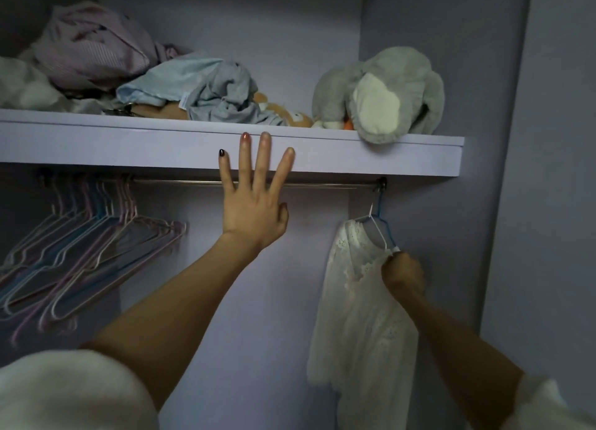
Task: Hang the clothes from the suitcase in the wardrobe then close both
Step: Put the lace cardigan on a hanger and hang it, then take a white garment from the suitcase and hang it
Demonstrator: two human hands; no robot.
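Observation:
A white lace garment [361,307] hangs on a white hanger [379,231] at the right end of the metal rail [193,182] inside the lilac wardrobe. A blue hanger hook sits on the rail beside it. My right hand [403,273] grips the hanger's right shoulder together with the lace fabric. My left hand [254,197] is raised with straight, spread fingers in front of the shelf's front edge [354,155], holding nothing. The suitcase is out of view.
Several bare pink, blue and white hangers [80,246] cluster at the rail's left end. On the shelf lie crumpled clothes [200,88], a grey plush toy [383,94] overhanging the edge, and a small orange plush. The wardrobe's side wall [483,139] stands at right.

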